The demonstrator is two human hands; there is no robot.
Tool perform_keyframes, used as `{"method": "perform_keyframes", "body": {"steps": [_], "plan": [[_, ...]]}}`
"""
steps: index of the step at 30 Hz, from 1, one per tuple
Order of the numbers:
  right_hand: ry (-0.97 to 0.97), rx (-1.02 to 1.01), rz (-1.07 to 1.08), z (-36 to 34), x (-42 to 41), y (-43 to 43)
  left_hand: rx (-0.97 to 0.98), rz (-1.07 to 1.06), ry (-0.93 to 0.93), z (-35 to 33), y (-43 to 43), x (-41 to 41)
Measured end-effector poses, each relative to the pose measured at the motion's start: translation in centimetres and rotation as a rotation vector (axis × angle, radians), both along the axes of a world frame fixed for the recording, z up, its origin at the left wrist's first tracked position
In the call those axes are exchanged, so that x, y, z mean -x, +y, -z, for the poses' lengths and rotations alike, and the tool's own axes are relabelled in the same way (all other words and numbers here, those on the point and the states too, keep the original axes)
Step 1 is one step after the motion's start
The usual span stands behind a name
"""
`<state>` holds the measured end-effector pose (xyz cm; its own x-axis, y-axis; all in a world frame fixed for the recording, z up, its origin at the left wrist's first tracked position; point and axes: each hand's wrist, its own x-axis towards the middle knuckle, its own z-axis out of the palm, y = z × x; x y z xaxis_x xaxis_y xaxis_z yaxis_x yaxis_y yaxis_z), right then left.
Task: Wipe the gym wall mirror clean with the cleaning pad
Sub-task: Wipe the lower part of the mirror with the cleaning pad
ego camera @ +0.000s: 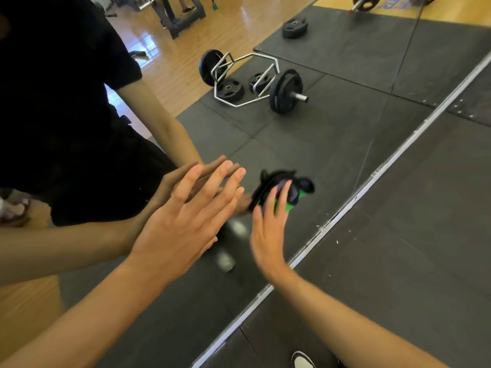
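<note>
Right hand on pad low on the mirror, left hand flat beside it.

Nearest, lower right of frame: my right hand [268, 235] reaches up-left, fingers curled over the cleaning pad [285, 191], a dark wad with green showing, held against the mirror [332, 128] just above its metal bottom edge [372, 179]. The pad is motion-blurred; I cannot tell its long axis. Left of centre, my left hand [186, 216] lies flat, fingers straight, fingertips meeting their reflection, holding nothing. Pad sits just right of the left hand, so the right hand is the one to work with. I judge open glass lies toward upper right; the frame strip and rubber floor mat [411, 261] hem the stroke at lower right. Farther off, reflected: hex bar with plates [252, 81].
</note>
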<state>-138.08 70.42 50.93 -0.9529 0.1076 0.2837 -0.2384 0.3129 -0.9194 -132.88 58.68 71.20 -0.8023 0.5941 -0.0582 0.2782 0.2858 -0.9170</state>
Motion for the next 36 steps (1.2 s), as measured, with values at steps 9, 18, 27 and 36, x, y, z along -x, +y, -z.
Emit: {"method": "perform_keyframes", "body": {"steps": [9, 18, 27, 36], "plan": [[-0.262, 0.28, 0.253, -3.6, 11.5, 6.7, 0.018, -0.012, 0.0, -0.1, 0.0, -0.1], [-0.351, 0.397, 0.166, -1.3, 6.8, 5.2, -0.008, -0.056, -0.033, -0.7, 0.6, -0.2], [-0.335, 0.404, 0.13, -0.8, 8.0, 5.4, -0.205, -0.03, -0.152, -0.9, 5.7, 2.8], [-0.218, 0.266, 0.116, 2.1, 7.4, 4.8, -0.261, 0.103, -0.148, 2.8, 15.0, 12.8]]}}
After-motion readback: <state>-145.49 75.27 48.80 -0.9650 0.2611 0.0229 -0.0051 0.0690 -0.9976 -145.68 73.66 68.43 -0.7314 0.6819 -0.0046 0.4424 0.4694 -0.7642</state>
